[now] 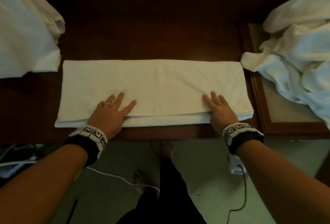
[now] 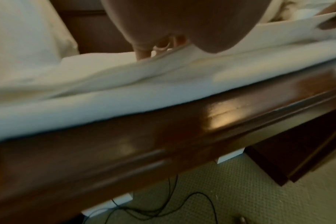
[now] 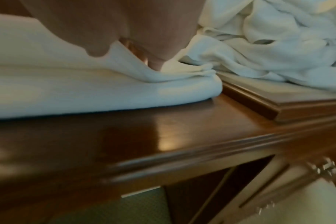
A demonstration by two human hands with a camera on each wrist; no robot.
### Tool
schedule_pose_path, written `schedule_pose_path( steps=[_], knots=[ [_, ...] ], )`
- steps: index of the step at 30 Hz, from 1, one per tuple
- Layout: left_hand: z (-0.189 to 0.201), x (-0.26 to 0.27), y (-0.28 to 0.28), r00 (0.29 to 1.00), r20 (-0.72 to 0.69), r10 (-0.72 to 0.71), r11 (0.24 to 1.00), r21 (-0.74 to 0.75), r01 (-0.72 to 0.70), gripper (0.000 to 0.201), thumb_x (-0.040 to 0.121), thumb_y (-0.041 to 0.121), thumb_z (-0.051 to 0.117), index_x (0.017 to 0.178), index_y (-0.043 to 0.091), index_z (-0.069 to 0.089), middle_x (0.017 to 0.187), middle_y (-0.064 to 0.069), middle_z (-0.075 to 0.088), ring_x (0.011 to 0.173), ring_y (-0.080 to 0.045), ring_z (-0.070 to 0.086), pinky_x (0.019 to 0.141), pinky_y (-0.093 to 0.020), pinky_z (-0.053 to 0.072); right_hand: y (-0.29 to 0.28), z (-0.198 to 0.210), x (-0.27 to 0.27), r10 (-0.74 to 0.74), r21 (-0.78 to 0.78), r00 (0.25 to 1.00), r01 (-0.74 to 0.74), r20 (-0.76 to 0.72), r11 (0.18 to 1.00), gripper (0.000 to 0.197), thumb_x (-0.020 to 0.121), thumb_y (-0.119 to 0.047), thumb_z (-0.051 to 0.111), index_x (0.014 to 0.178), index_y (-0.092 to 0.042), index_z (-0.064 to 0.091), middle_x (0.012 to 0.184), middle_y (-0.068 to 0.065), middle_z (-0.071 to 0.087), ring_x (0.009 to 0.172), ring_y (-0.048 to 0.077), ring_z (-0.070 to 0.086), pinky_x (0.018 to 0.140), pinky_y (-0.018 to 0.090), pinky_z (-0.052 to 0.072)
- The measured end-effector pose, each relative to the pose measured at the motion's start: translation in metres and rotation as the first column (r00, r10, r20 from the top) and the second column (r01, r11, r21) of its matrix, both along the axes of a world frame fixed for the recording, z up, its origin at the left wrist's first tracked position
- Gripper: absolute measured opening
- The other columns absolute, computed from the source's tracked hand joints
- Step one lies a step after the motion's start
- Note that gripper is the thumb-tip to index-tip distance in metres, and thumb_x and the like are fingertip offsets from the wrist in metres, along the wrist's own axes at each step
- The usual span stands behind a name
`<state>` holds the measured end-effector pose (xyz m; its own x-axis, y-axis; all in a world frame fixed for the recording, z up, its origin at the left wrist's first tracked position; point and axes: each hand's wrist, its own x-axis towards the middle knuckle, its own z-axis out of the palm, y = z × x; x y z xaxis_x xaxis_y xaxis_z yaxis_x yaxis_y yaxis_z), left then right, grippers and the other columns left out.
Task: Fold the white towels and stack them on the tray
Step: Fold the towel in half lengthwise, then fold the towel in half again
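A white towel [image 1: 160, 84], folded into a long band, lies flat across the dark wood table [image 1: 151, 27]. My left hand [image 1: 114, 107] rests flat on its near left part with the fingers spread. My right hand [image 1: 217, 107] lies flat on its near right part. Both palms sit at the towel's front edge. The left wrist view shows the left hand [image 2: 163, 22] over the towel's [image 2: 125, 94] layered edge. In the right wrist view the right hand [image 3: 125, 22] presses the towel's [image 3: 86, 91] right end. The wooden tray [image 1: 278, 115] stands just right of the towel.
A heap of crumpled white towels [image 1: 294, 45] covers most of the tray [image 3: 278, 104] and spills toward the folded towel's far right corner. More white cloth [image 1: 23, 27] lies at the table's left. The table's front edge [image 1: 160, 134] is close to my wrists. Cables [image 1: 242, 188] lie on the floor below.
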<state>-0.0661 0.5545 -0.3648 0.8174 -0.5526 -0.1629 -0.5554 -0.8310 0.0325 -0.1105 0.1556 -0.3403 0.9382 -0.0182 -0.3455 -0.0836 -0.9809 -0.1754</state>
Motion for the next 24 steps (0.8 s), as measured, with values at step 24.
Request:
schedule_pose_path(
  steps=[24],
  knots=[
    [-0.012, 0.026, 0.015, 1.0, -0.022, -0.021, 0.999, -0.026, 0.02, 0.054, 0.102, 0.042, 0.031, 0.154, 0.031, 0.031, 0.162, -0.015, 0.03, 0.147, -0.038, 0.022, 0.099, -0.068, 0.036, -0.036, -0.021, 0.011, 0.091, 0.116, 0.992, -0.101, 0.085, 0.988, 0.078, 0.095, 0.005, 0.046, 0.156, -0.034, 0.018, 0.165, -0.004, 0.001, 0.152, 0.025, -0.003, 0.122, 0.046, 0.014]
  ],
)
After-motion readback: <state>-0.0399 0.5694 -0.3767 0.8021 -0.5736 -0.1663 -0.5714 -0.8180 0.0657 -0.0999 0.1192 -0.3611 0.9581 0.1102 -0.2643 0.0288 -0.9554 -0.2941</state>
